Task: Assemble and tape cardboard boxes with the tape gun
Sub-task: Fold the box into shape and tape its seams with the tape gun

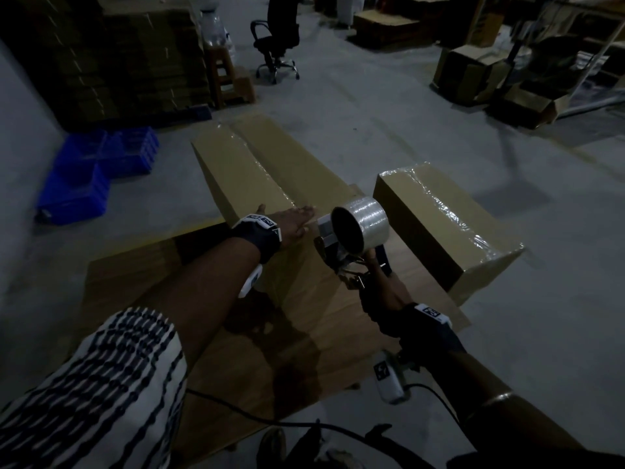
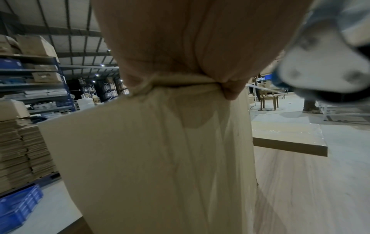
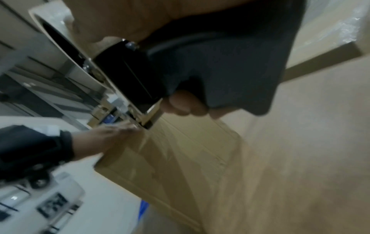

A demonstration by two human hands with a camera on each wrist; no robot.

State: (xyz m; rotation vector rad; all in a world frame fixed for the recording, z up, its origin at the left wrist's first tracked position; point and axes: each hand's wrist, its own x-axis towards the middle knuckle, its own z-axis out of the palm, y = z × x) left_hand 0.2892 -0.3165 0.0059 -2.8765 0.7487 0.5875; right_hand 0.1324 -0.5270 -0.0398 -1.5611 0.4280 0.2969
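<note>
On warehouse floor (image 1: 389, 106) — flattened cardboard (image 1: 304, 333), left hand (image 1: 294, 223) flat on box (image 1: 253, 167), right hand (image 1: 389, 292) gripping tape gun (image 1: 351, 238).

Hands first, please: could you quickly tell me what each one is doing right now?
Left hand: open, fingers flat on the long cardboard box.
Right hand: grips the tape gun.

Two taped cardboard boxes, a long one (image 1: 257, 170) and a shorter one (image 1: 449, 228); one tape gun (image 1: 351, 245) carrying one tape roll (image 1: 363, 225); two hands, left (image 1: 294, 223) and right (image 1: 385, 292); one office chair (image 1: 275, 35); one wooden stool (image 1: 230, 79); blue crates (image 1: 98, 170), stacked, count unclear.
</note>
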